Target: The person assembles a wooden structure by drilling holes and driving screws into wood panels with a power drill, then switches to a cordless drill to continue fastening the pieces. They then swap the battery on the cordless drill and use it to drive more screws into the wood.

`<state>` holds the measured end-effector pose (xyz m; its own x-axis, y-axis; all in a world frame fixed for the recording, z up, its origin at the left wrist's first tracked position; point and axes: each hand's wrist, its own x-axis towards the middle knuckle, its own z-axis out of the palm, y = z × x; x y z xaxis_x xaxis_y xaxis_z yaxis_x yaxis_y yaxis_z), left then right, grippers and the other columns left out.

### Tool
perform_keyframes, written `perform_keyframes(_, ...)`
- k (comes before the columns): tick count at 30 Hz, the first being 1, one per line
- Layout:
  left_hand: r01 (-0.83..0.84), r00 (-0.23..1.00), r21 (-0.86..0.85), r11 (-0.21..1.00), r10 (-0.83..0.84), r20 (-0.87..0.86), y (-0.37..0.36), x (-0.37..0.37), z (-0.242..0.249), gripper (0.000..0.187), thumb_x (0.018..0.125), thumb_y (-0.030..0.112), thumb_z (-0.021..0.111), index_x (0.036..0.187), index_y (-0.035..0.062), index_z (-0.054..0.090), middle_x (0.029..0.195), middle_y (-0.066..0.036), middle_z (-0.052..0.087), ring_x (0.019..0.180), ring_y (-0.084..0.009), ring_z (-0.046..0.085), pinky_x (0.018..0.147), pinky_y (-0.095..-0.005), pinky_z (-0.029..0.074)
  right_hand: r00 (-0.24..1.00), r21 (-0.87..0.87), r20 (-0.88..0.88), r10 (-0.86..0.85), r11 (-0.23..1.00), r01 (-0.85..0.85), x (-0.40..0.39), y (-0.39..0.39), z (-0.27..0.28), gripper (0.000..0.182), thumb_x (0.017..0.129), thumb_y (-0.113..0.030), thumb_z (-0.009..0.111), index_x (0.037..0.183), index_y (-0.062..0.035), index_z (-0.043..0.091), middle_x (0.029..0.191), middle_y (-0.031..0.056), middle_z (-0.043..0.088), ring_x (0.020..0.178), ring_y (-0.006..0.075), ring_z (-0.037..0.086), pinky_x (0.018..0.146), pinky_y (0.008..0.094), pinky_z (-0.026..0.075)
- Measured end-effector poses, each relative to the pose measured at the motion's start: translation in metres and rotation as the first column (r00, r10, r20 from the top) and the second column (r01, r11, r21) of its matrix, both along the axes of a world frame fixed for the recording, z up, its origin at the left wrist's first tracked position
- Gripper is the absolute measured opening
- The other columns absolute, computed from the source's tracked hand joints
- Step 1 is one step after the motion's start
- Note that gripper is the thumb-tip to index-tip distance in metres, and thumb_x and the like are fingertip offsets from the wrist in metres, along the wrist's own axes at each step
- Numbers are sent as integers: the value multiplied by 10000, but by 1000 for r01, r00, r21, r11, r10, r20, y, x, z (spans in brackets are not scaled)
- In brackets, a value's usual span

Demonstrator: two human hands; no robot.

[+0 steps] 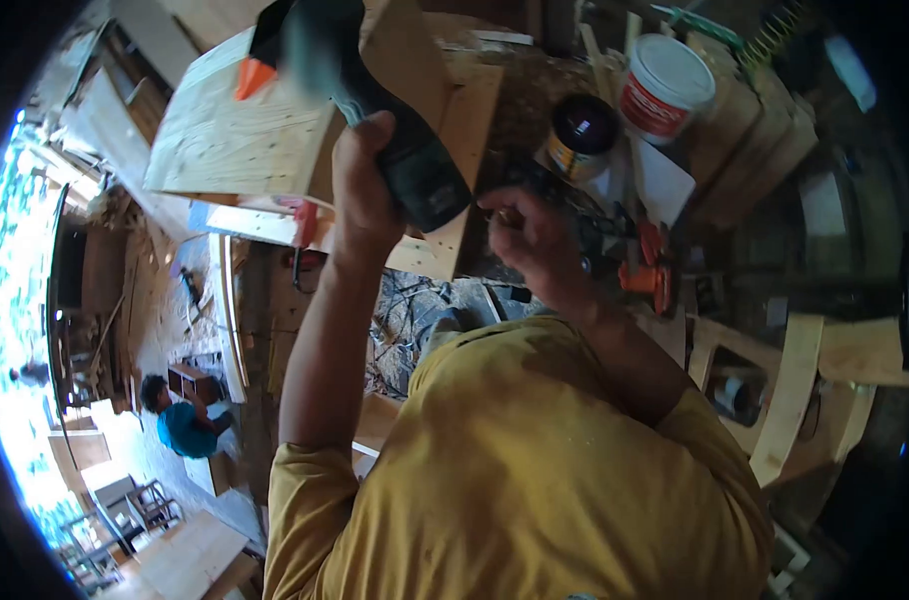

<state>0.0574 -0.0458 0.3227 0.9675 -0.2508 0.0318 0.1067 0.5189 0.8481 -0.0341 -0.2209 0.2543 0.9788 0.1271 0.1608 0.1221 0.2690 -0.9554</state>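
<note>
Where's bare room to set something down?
The pale plywood box looks bare between its left edge and the black power tool in the left hand. Crowded: beyond the right hand, by the white red-labelled plastic tub and dark-topped jar.

The mustard-yellow shirt (535, 460) has 2 short, loose sleeves (310, 500).

A bucket (665, 85) is standing beside a jar (582, 135); an orange tool (655, 270) is lying nearby; a person (185, 430) is showing beyond.
</note>
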Motion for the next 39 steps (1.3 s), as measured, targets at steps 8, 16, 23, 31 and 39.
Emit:
perform_keyframes(8,-112,982,321,940,57,178,-86,-39,-37,298,811,306,626,881,24,558,762,-28,557,675,-133,549,638,-288,460,988,200,-148,-34,978,63,-23,-26,-13,474,779,-291,773,1095,-3,569,847,-3,576,738,69,546,651,262,472)
perform_keyframes(16,-45,995,63,997,50,-85,-113,-33,-52,266,835,316,566,845,50,555,749,-42,558,657,-162,551,641,-312,469,980,105,-91,-179,976,189,-26,-43,-31,339,803,-242,738,1019,-6,626,796,-14,611,726,57,531,650,261,463)
perform_keyframes(23,-119,993,102,988,118,17,-118,-19,-54,246,866,309,552,860,63,554,758,-41,559,696,-159,560,656,-301,475,966,73,-43,-255,963,258,-35,-53,-36,282,790,-223,710,975,-23,638,737,-40,572,678,58,496,621,239,429)
perform_keyframes(31,-89,983,-302,949,34,-180,-82,13,-14,254,817,326,611,883,82,593,764,-46,612,708,-218,597,662,-354,482,959,-6,-210,-192,981,195,-50,-55,-52,316,768,-243,716,993,-37,634,727,-7,580,690,67,514,650,282,459)
perform_keyframes(39,145,912,-461,876,-299,-282,-83,-7,-40,437,778,458,614,883,33,618,751,-82,609,694,-215,553,672,-355,429,918,-721,-86,-388,660,212,24,-99,-163,494,747,-426,704,1063,-51,641,847,141,697,813,308,679,741,396,517)
